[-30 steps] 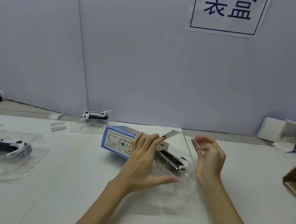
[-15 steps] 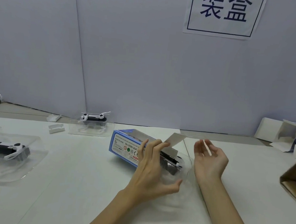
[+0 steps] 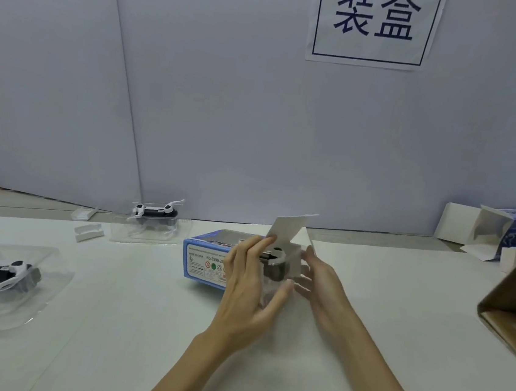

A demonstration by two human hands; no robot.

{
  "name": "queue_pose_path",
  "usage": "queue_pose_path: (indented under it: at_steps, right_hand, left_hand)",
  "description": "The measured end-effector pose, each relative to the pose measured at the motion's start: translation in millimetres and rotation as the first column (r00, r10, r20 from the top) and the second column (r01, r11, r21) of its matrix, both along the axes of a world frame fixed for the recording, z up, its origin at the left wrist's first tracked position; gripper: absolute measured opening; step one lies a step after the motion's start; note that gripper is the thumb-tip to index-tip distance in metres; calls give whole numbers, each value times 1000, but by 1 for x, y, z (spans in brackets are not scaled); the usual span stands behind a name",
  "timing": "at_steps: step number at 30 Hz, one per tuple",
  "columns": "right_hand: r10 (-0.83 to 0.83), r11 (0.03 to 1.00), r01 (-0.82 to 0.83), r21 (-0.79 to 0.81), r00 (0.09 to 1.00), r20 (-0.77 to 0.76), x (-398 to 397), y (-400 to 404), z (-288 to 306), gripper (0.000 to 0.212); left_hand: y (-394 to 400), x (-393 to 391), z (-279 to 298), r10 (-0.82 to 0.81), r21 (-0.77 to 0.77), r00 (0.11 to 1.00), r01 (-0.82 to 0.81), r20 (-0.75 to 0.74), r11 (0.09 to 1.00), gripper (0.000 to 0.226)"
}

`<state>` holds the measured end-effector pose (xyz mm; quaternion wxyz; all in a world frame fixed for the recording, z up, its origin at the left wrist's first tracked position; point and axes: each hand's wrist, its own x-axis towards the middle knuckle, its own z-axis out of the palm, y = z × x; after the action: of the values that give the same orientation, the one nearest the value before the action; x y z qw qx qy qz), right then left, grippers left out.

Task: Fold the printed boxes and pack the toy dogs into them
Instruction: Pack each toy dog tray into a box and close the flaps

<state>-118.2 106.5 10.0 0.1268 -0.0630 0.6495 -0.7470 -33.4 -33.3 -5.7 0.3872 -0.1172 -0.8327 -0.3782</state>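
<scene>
The blue printed cardboard box (image 3: 208,258) lies on its side on the white table (image 3: 398,305), open end between the hands; a black and white toy dog (image 3: 273,260) in a clear plastic tray sits partly in that opening. The left hand (image 3: 249,293) has its fingers (image 3: 252,252) spread along the box; the right hand (image 3: 321,278) is open beside the tray. The box looks light and bendy, so hold its stiff edges; the thin tray may slip.

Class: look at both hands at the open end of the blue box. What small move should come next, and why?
Probably push the toy dog fully into the blue box. It sits partly at the open end between the left hand and right hand, and the white flap stands up, unclosed.
</scene>
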Motion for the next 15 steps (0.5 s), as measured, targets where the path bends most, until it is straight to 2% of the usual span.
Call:
queue_pose_path:
  at_steps: [4,7,9,12,15]
  right_hand:
    - [-92,992,106,70,978,-185,8,-8,-2,44]
    - [-145,972,195,131,937,-318,12,-15,-2,44]
    - [-115,978,175,117,908,-402,14,-16,1,40]
    - [-37,996,70,58,893,-448,18,-16,6,18]
    - [-131,987,159,14,859,-494,24,-20,10,17]
  left_hand:
    - [1,-3,6,46,38,991,-41,-122,998,60]
    - [-2,-2,13,28,137,989,-8,-147,991,61]
    - [-8,0,23,26,217,983,14,-181,976,61]
    - [-18,2,37,13,358,983,53,-181,932,57]
    - [-26,7,44,-50,408,986,112,-161,906,51]
